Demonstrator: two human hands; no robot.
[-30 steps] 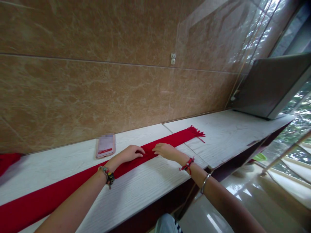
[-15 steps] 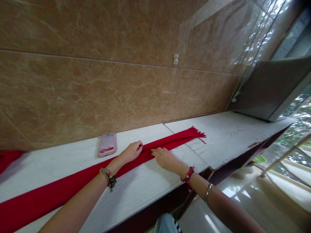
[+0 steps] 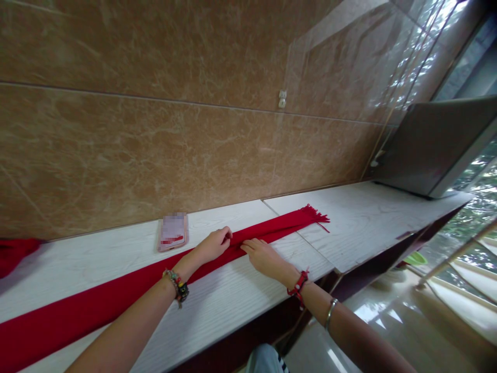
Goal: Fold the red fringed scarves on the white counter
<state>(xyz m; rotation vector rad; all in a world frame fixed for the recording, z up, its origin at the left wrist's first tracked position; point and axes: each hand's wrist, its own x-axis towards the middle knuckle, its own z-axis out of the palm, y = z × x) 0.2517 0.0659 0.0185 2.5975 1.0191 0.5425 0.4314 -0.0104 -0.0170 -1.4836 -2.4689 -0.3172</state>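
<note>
A long red scarf [image 3: 116, 295] runs diagonally over the white counter, its fringed end [image 3: 315, 213] to the right. Part of its width is folded lengthwise around my hands and toward the fringe. My left hand [image 3: 213, 245] is closed at the scarf's far edge, fingers curled and thumb against them. Just to its right, my right hand [image 3: 266, 259] pinches the cloth near the fold, fingertips close together. A bead bracelet [image 3: 177, 286] circles my left wrist; a red band [image 3: 298, 289] and a silver bangle [image 3: 331, 313] are on my right arm.
A phone [image 3: 173, 231] lies behind the scarf on the white counter [image 3: 373, 217]. More red cloth [image 3: 15, 254] is at the far left. Brown tiled wall [image 3: 155, 150] rises behind, with a small white fixture [image 3: 282, 99]. A dark grey box-shaped object [image 3: 430, 145] stands at the right end.
My left hand has shifted slightly to the right along the scarf's edge, closer to my right hand. The right hand has hardly moved. The view has tilted a little.
</note>
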